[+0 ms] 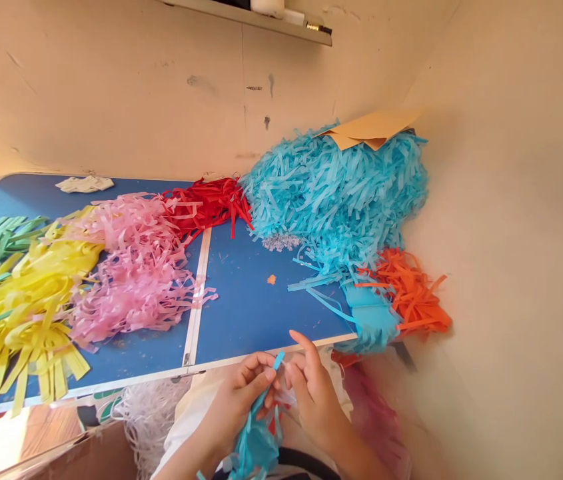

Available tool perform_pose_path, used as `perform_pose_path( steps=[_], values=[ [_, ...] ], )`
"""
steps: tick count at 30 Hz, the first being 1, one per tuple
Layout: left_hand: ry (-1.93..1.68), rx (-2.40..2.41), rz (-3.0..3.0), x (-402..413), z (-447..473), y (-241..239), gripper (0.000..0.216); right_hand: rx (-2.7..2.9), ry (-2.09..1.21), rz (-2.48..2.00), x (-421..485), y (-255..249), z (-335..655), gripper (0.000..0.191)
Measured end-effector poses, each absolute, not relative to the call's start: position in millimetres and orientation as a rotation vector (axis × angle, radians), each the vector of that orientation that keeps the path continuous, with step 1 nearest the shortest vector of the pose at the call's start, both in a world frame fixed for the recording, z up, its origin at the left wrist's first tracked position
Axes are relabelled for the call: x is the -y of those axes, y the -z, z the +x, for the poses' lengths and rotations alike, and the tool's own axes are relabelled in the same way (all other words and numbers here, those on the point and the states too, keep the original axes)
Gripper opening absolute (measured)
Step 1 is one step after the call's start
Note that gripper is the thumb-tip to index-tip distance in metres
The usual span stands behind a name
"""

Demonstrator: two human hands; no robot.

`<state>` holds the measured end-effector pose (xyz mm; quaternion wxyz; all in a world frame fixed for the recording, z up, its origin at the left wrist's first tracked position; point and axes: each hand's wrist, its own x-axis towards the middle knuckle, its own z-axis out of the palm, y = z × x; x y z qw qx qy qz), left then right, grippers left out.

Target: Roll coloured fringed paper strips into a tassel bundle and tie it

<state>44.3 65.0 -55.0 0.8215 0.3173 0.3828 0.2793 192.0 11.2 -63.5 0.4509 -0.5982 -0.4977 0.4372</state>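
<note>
My left hand [252, 385] is closed around a bundle of blue tissue-paper fringe [257, 443]. A short blue end pokes up between its thumb and fingers, and the fringed strips hang down over my lap. Close beside it, my right hand [308, 383] pinches with thumb and fingers at a thin whitish strand by the bundle's top; its index finger points upward. What exactly lies in that pinch is too small to make out. Both hands are just below the front edge of the blue table [246, 300].
Green [1, 243], yellow [36, 280], pink [134, 267] and red fringe [211, 203] lie across the table. A big blue heap [336, 193], topped by tan paper [374, 128], stands near the wall, with orange fringe [414, 290] alongside. White shreds [151, 413] and a cardboard box [81, 457] sit below.
</note>
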Motion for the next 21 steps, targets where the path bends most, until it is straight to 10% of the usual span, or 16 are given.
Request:
perform_pose_path(
  steps=[8, 12, 21],
  values=[
    [-0.563, -0.984, 1.498, -62, 38, 43, 0.011, 1.38, -1.255, -1.499, -4, 58, 206, 0.049],
    [-0.573, -0.987, 1.528, -56, 36, 48, 0.011, 1.385, -1.225, -1.491, -8, 64, 197, 0.02],
    [-0.407, -1.037, 1.794, -56, 41, 58, 0.02, 1.116, -0.57, -1.631, -6, 40, 259, 0.022]
  ],
)
